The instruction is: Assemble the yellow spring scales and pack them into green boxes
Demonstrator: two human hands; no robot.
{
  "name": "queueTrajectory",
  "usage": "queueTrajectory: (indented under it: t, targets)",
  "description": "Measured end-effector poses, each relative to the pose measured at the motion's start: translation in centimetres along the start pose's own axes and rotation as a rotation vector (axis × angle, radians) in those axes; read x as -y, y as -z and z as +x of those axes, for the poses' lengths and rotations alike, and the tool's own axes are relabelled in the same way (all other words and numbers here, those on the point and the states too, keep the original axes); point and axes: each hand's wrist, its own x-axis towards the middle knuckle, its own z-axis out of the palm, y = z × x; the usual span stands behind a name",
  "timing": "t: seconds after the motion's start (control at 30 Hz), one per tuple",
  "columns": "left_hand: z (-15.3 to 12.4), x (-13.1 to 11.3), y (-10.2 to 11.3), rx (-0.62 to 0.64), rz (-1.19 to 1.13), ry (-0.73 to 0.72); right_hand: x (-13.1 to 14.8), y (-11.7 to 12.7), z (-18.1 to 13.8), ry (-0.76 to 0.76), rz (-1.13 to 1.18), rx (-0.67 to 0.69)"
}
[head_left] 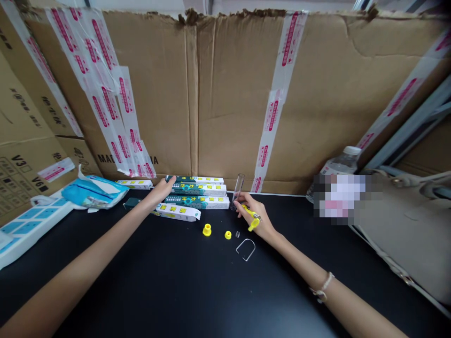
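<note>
My left hand (164, 190) is closed over the left end of long narrow cartons (200, 189) stacked along the back. The cartons are dark green and white with yellow print. Another narrow carton (179, 212) lies slanted in front of them. My right hand (259, 211) is closed around a yellow plastic part (252, 221) with a small metal piece on it. Its fingertips also touch a clear tube (238, 188) standing upright. Nearby on the black table lie a yellow flanged cap (207, 229), a smaller yellow ring (228, 234), a tiny clear piece (237, 234) and a U-shaped metal wire (254, 249).
A tall cardboard sheet (232, 94) closes off the back of the black table (197, 291). At left are a blue wipes packet (95, 191) and a white-and-blue power strip (31, 223). A plastic bottle (340, 164) and a beige bag (405, 239) stand at right.
</note>
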Motion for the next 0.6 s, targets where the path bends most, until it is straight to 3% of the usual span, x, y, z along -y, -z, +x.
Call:
queueTrajectory:
  t: [0.23,0.6]
  targets:
    - [0.6,0.8,-0.7,-0.018,-0.193,-0.013,-0.1,-1.4,0.4,-0.038,0.136,0.0]
    - [0.7,0.8,-0.9,0.019,-0.372,-0.064,-0.7,-1.1,1.0,-0.089,0.185,-0.023]
